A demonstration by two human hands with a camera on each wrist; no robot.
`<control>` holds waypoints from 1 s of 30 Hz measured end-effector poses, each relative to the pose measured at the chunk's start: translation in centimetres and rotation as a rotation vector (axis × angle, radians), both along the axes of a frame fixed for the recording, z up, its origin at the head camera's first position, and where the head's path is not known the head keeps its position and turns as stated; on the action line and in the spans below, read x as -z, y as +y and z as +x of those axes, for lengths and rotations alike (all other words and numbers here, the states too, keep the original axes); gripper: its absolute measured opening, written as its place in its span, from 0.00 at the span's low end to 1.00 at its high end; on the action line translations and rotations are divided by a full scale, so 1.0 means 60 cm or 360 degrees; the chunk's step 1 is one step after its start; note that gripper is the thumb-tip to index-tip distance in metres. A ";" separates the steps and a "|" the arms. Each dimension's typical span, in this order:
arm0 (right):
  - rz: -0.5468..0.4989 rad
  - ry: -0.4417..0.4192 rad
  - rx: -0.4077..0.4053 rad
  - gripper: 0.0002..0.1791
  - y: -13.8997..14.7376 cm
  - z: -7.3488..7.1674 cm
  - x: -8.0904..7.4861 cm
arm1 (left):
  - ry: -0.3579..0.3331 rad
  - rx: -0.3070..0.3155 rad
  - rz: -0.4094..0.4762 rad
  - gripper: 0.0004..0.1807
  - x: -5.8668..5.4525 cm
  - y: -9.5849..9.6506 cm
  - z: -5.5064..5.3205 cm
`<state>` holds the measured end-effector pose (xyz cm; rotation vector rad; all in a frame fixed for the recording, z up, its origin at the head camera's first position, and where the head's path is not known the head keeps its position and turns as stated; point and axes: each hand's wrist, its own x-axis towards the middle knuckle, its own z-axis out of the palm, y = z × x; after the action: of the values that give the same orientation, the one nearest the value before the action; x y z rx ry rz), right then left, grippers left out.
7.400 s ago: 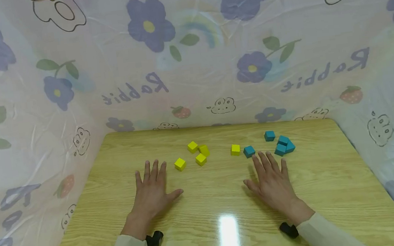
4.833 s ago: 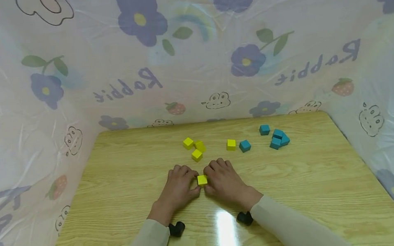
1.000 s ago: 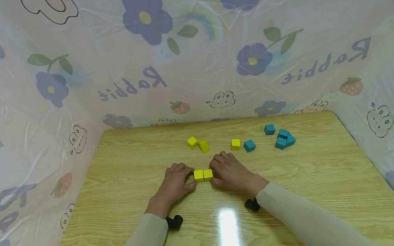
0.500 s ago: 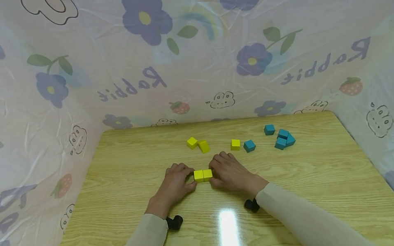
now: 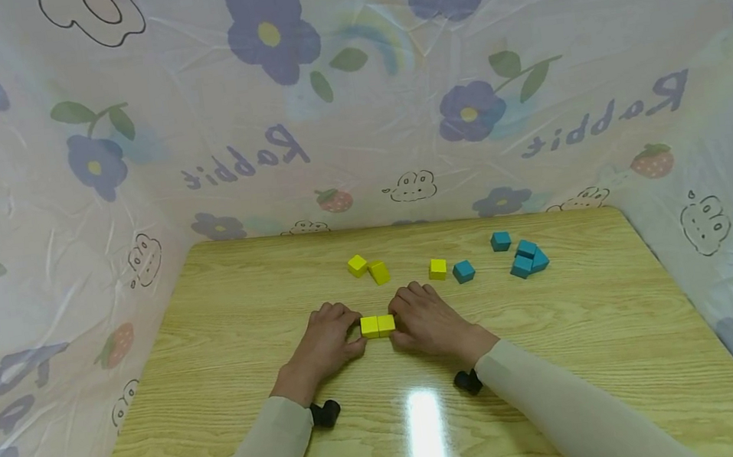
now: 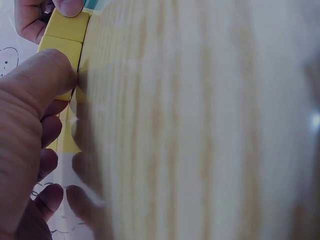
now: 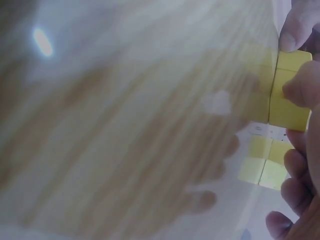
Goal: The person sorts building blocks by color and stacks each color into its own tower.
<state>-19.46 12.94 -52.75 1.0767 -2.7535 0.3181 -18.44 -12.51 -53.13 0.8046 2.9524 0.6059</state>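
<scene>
Two yellow cubes stand side by side on the table, touching face to face, between the hands in the head view. My left hand (image 5: 326, 342) pinches the left yellow cube (image 5: 369, 328), its thumb on the near face in the left wrist view. My right hand (image 5: 431, 322) holds the right yellow cube (image 5: 386, 325) between thumb and fingers. In the right wrist view the right thumb lies across that cube's near face (image 7: 285, 114). The fingers behind the cubes are partly hidden.
Behind the hands lie another yellow cube (image 5: 357, 266), a yellow wedge-like block (image 5: 379, 272) and a third yellow cube (image 5: 437, 269). Farther right are a single blue cube (image 5: 463, 271), another blue cube (image 5: 500, 241) and a blue cluster with a triangular block (image 5: 539, 260). Patterned cloth (image 5: 353, 130) walls the table.
Earlier both hands lay flat and apart. They brought two yellow cubes from the left group to the middle, one after the other. Over the last second the thin gap between them closed.
</scene>
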 end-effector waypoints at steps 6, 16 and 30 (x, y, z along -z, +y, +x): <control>0.0034 -0.0010 0.0021 0.18 -0.001 -0.001 -0.002 | 0.0011 0.0005 0.0004 0.22 0.001 -0.002 -0.001; -0.0156 -0.0185 0.0161 0.23 0.032 -0.022 -0.042 | -0.0017 -0.0013 0.0010 0.23 0.002 -0.004 0.001; 0.0177 -0.0099 0.0535 0.30 0.134 -0.091 -0.055 | -0.0035 -0.0015 0.0046 0.23 -0.001 0.000 0.004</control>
<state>-24.94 21.00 -49.45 0.6147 -2.9708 0.1553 -18.22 -12.50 -53.07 0.7818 2.9358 0.6553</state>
